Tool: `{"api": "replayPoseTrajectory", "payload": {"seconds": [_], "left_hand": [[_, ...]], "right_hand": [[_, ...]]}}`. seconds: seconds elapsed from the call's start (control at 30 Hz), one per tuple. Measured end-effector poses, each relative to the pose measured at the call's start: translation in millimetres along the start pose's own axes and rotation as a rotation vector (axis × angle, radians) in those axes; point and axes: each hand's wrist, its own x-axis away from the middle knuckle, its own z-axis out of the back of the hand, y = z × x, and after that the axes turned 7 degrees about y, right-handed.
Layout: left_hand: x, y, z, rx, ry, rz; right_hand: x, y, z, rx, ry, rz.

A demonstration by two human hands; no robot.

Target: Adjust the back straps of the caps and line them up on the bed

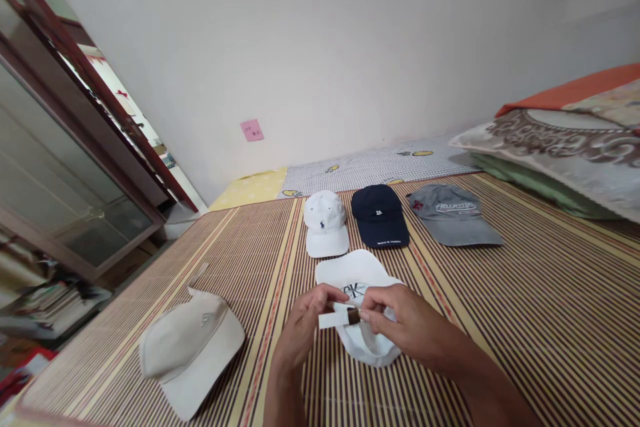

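A white cap with black letters (356, 278) lies in front of me on the striped mat (525, 307), its back toward me. My left hand (303, 327) pinches the white back strap (333, 317) of this cap. My right hand (405, 323) pinches the same strap at its dark buckle (353, 316), fingers closed. Both hands meet over the cap's rear opening. The back half of the cap is partly hidden under my right hand.
A beige cap (187, 347) lies to the left. In a row behind sit a white cap (326, 221), a navy cap (379, 215) and a grey cap (453, 213). Pillows (555, 147) are stacked at right. A glass-doored cabinet (60, 167) stands left.
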Motion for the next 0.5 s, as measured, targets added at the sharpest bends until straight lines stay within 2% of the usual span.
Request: {"api": "replayPoseTrajectory", "payload": {"seconds": [0.13,0.23,0.3,0.4,0.5], "left_hand": [[2.5,4.8,3.1,0.011,-0.063,-0.079],[3.0,9.4,0.5,0.055,-0.09,-0.003],[2.2,11.0,-2.6,0.023,-0.066,0.04],[0.4,10.3,-6.3,-0.054,-0.018,0.021],[-0.6,7.1,-7.9,-0.033,-0.015,0.038]], "right_hand": [[0.5,0.1,2.5,0.008,0.023,-0.025],[1.3,-1.0,2.6,0.029,0.027,-0.064],[1.0,-1.9,1.0,0.03,0.021,-0.066],[-0.6,-2.2,0.7,-0.011,0.003,-0.037],[-0.6,2.5,10.2,-0.085,0.024,-0.006]]}}
